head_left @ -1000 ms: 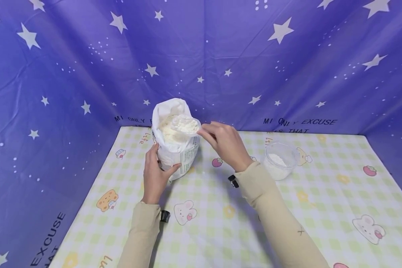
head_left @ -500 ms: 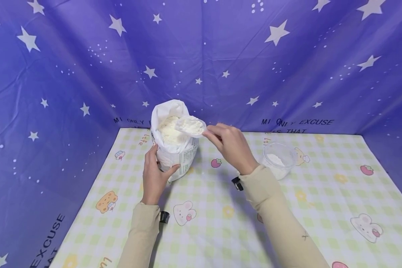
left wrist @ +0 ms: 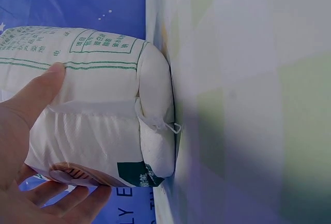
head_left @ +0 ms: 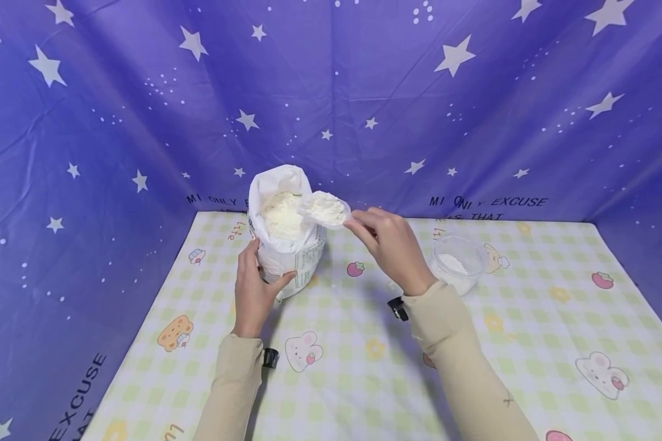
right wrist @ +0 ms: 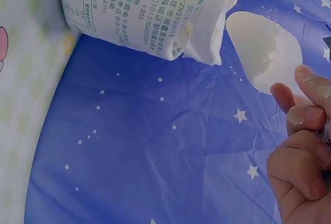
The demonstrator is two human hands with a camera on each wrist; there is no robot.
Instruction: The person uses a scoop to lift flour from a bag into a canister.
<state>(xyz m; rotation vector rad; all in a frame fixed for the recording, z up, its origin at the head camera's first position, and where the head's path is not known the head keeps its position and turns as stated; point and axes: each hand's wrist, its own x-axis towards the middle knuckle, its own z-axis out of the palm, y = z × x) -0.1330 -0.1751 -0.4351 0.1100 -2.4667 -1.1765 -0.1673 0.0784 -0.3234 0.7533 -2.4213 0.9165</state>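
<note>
Bright, even light fills the head view, with soft shadows on the worktop covered in white-and-green checked cloth (head_left: 353, 404), along the inner sides of both beige fabric sleeves (head_left: 236, 370). The pale, crumbly powder (head_left: 327, 208) looks nearly washed out. The left wrist view is dimmer and greyer; the right wrist view leans bluish, the worktop's edge bowing. Print on the white bag with green lettering (right wrist: 134, 17) blurs in the head view, yet is sharper there.

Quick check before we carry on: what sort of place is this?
Possibly a makeshift filming booth: star-printed cloth hangs at the back and sides, a cartoon-print tablecloth covers the surface, and an open bag of pale powder stands on it.
</note>
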